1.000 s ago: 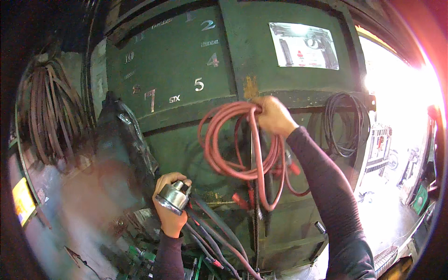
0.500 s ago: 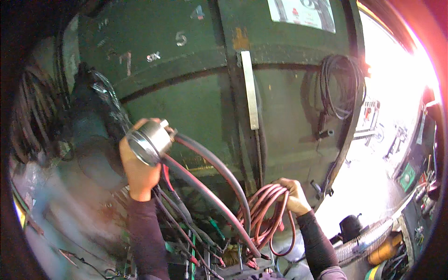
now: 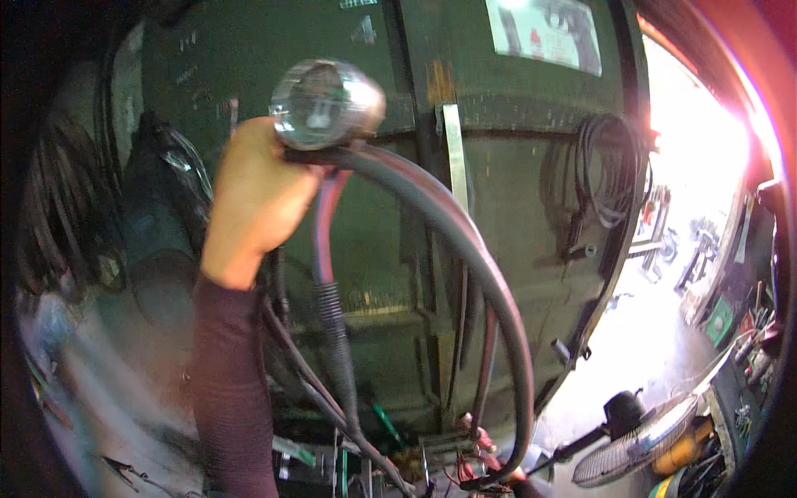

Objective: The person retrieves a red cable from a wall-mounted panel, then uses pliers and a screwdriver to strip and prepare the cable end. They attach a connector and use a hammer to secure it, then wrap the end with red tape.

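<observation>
My left hand [image 3: 259,191] is raised at the middle left, closed round a shiny metal cylindrical fitting [image 3: 320,104], blurred by motion. Thick dark cables with reddish stripes [image 3: 505,307] hang from beside it in a wide loop, and one has a ribbed sleeve [image 3: 334,332] lower down. At the bottom edge, right of centre, my right hand [image 3: 516,475] shows only in part among the cables and some red pieces [image 3: 486,448]; its fingers are hidden, so what it holds is unclear.
A dark green metal wall [image 3: 531,108] fills the middle, bearing a printed sheet [image 3: 544,33], a metal strip [image 3: 453,149] and a coiled black cable [image 3: 606,170]. Bunched straps [image 3: 62,199] hang at left. A bright doorway [image 3: 689,116], a fan [image 3: 631,440] and cluttered shelving [image 3: 730,398] are right.
My left hand has risen with the fitting and cables. My right hand dropped to the bottom edge, and the red coil it held earlier is now mostly out of sight.
</observation>
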### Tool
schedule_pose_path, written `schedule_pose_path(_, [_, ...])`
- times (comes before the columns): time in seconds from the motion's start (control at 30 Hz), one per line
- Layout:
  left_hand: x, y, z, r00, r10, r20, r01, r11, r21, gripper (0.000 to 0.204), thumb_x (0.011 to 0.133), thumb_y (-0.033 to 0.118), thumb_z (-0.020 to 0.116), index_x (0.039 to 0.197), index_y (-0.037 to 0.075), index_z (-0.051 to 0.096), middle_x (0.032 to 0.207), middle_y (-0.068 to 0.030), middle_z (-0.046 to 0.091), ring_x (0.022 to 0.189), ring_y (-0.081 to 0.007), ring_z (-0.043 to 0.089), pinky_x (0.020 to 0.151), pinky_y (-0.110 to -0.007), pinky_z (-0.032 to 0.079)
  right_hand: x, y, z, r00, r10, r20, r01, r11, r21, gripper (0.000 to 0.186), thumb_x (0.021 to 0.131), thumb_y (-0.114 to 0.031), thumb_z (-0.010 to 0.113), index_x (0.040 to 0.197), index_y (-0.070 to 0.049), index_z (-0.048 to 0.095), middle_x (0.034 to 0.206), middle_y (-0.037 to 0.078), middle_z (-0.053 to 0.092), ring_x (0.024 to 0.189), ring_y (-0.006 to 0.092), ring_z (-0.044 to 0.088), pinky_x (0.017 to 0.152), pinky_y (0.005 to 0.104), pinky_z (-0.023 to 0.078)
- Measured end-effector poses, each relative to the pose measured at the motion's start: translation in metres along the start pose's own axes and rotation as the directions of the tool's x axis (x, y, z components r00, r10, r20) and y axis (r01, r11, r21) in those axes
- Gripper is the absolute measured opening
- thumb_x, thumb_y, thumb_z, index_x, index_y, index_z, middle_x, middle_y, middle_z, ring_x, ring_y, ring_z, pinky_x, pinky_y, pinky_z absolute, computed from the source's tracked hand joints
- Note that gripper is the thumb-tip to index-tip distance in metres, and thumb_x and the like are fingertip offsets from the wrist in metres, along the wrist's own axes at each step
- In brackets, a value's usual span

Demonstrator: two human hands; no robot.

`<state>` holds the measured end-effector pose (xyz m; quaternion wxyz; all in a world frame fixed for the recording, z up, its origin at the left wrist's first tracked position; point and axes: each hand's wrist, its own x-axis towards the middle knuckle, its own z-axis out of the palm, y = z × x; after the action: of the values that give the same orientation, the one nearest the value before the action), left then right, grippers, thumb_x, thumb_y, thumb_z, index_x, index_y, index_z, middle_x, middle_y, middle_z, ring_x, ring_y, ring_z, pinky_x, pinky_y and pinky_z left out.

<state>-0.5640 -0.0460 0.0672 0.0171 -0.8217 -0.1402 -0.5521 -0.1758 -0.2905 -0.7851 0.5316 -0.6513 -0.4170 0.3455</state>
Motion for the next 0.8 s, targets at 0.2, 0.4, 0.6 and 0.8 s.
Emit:
schedule_pose_path(0.2, [0.087,0.030,0.034,0.801,-0.205,0.562,0.119,0.975,0.186,0.042,0.075,0.014,0.092,0.112,-0.002,0.079,0.093,-0.0101,0.078,0.080,-0.0189,0.069,0.075,-0.035,0.054,-0.113,-0.031,0.024,0.902,0.426,0.069,-0.415,0.901,-0.125,0.026,0.080,-0.018,0.084,0.101,-0.005,0.075,0.087,0.016,0.074,0.074,0.0246,0.067,0.070,0.0430,0.057])
schedule_pose_path(0.4, [0.144,-0.006,0.094,0.852,-0.194,0.486,0.251,0.967,-0.054,0.048,0.070,0.011,0.097,0.114,-0.001,0.080,0.098,-0.0077,0.079,0.084,-0.0176,0.069,0.078,-0.035,0.054,-0.115,-0.054,0.011,0.931,0.365,0.028,-0.358,0.923,-0.141,0.025,0.080,-0.012,0.082,0.103,-0.003,0.077,0.089,0.015,0.075,0.075,0.0249,0.069,0.067,0.0450,0.060])
schedule_pose_path(0.6, [0.196,-0.038,0.161,0.950,-0.273,-0.148,0.311,0.854,0.418,0.053,0.075,0.018,0.085,0.126,0.014,0.075,0.130,-0.0161,0.067,0.122,-0.0335,0.062,0.102,-0.052,0.050,-0.126,-0.052,0.002,0.944,0.329,-0.032,-0.330,0.939,-0.091,0.025,0.080,-0.005,0.080,0.105,-0.001,0.078,0.091,0.014,0.076,0.075,0.0253,0.070,0.065,0.0471,0.063])
schedule_pose_path(0.8, [0.172,-0.051,0.222,0.971,-0.189,-0.149,0.238,0.847,0.476,0.085,0.065,0.013,0.087,0.144,0.028,0.059,0.151,-0.0090,0.044,0.146,-0.0400,0.034,0.114,-0.062,0.034,-0.186,0.002,-0.015,0.942,0.299,-0.149,-0.303,0.953,-0.002,0.027,0.080,0.001,0.079,0.107,0.000,0.079,0.092,0.013,0.077,0.076,0.0256,0.072,0.063,0.0491,0.066])
